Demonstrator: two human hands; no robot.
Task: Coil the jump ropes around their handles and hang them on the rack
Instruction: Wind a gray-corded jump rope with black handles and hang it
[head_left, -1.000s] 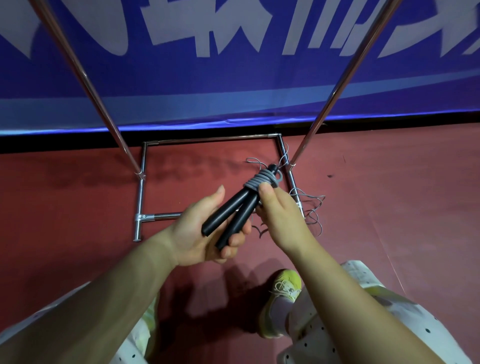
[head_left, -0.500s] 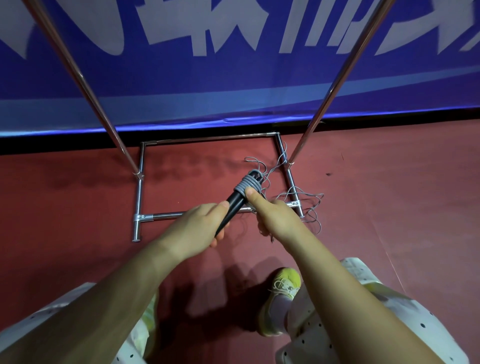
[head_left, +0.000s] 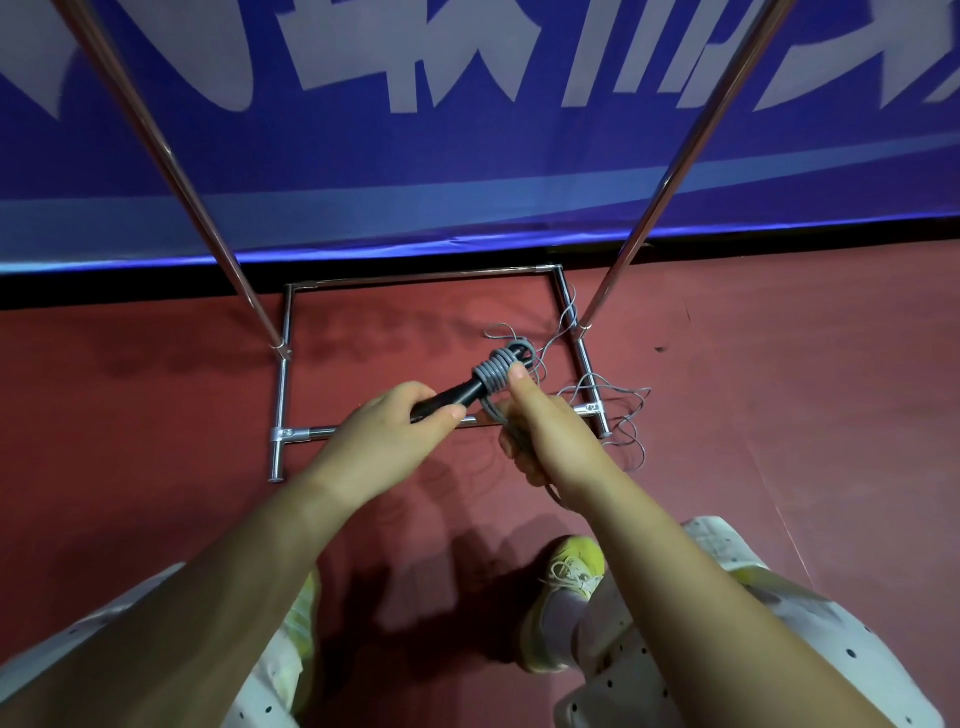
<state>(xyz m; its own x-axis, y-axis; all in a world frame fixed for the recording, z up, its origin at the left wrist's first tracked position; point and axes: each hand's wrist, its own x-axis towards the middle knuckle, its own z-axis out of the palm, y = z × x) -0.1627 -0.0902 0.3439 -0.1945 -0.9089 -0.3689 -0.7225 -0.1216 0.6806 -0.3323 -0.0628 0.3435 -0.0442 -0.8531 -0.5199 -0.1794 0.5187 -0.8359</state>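
Since half a second ago, grey rope (head_left: 493, 371) shows more turns bunched on the black handles (head_left: 449, 400), just beyond the right thumb. Left hand (head_left: 387, 436) clenches the handles' near end, steadying them. Right hand (head_left: 540, 436) grips slack cord, likely for tension. Loose rope trails over the rack (head_left: 283, 374) base.

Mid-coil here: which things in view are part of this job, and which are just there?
Part of the job:
black jump-rope handles, gripped by left hand
grey rope coil, pinched by right hand
loose grey rope on the floor
chrome tube rack

Just there:
blue banner
red floor
yellow shoe
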